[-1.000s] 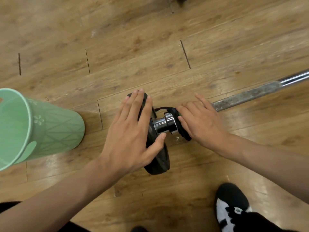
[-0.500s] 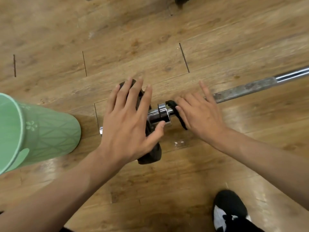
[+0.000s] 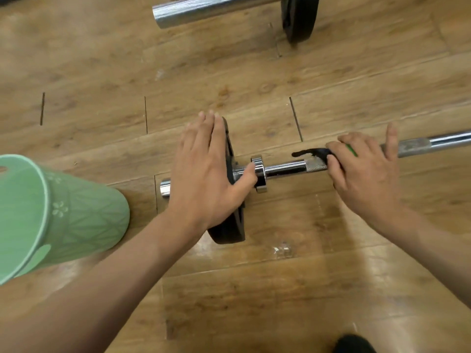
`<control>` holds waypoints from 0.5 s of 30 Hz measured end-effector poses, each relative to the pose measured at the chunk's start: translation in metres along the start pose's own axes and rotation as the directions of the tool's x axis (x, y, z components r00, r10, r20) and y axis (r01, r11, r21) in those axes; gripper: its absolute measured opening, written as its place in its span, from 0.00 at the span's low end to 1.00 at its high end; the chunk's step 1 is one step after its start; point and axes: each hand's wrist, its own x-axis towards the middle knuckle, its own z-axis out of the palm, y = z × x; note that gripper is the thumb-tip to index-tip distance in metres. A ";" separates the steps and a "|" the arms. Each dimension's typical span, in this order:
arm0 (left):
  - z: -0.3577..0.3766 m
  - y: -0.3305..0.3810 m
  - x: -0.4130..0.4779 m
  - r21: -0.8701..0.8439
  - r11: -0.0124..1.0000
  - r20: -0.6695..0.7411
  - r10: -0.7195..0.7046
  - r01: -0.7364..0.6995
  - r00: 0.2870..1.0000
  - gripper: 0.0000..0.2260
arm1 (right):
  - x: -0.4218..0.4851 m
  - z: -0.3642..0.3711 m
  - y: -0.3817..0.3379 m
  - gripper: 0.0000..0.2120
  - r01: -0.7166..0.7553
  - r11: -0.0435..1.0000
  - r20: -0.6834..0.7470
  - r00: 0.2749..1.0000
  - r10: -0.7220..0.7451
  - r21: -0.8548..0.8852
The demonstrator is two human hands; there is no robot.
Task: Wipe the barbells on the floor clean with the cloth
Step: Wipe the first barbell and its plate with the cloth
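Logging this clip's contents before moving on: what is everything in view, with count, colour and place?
near barbell: 1, chrome bar, black plate, centre of floor
far barbell: 1, chrome bar, black plate, top edge
cloth: 1, black, on the near barbell's shaft
bin: 1, light green, on the floor at left
floor: 1, brown wood planks, throughout
shoe: 1, black, bottom edge
left hand: 1, flat against the near barbell's plate
right hand: 1, grips the cloth on the shaft

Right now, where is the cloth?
In the head view the cloth is right of centre, held against the bar by the right hand, right of the collar and the plate under the left hand.
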 end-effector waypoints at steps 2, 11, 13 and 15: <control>-0.002 0.000 0.016 0.026 0.999 -0.023 -0.022 0.022 0.999 0.41 | 0.014 0.007 -0.019 0.16 -0.186 0.982 -0.011 0.982 0.186 0.033; 0.006 -0.009 0.015 0.081 0.997 -0.109 0.018 -0.009 0.994 0.40 | 0.039 0.019 -0.002 0.15 0.192 0.981 -0.005 0.981 -0.192 -0.031; 0.005 -0.003 0.028 0.107 0.994 -0.103 0.013 -0.002 0.995 0.42 | 0.040 0.010 0.015 0.16 -0.030 0.999 0.019 0.999 0.031 -0.027; 0.006 0.003 0.039 0.136 0.990 -0.082 -0.017 0.028 0.996 0.42 | 0.051 0.014 -0.006 0.18 -0.224 0.974 0.009 0.975 0.224 -0.020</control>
